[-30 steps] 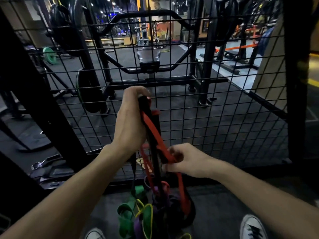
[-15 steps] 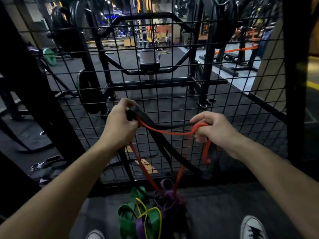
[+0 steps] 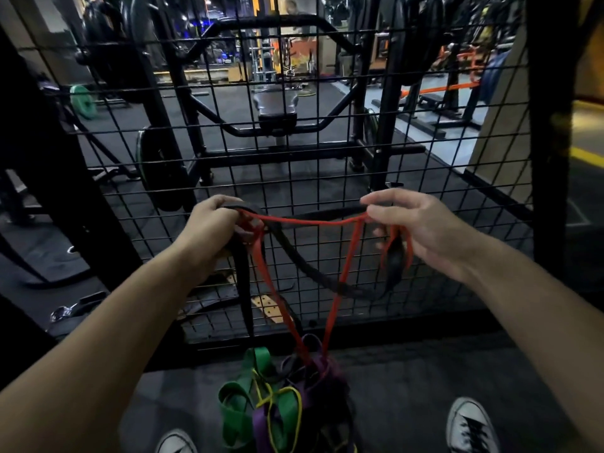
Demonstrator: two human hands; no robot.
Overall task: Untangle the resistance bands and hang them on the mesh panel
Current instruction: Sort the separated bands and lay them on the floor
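Observation:
My left hand (image 3: 214, 220) grips a red band (image 3: 346, 266) and a wide black band (image 3: 294, 256) together at waist height. My right hand (image 3: 415, 227) pinches the same red and black bands about an arm's width to the right, so they stretch between my hands. Both bands run down into a tangled heap of green, purple and yellow bands (image 3: 277, 400) on the floor between my feet. The black mesh panel (image 3: 327, 165) stands right behind my hands.
A thick black post (image 3: 552, 158) frames the mesh on the right and a slanted black beam (image 3: 49, 191) on the left. My two white-toed shoes (image 3: 470, 423) flank the heap. Gym racks, weight plates and a bench lie behind the mesh.
My right hand rose from low near the left wrist and pulled the red and black bands out to the right. My left hand dropped slightly. The bands now span between both hands.

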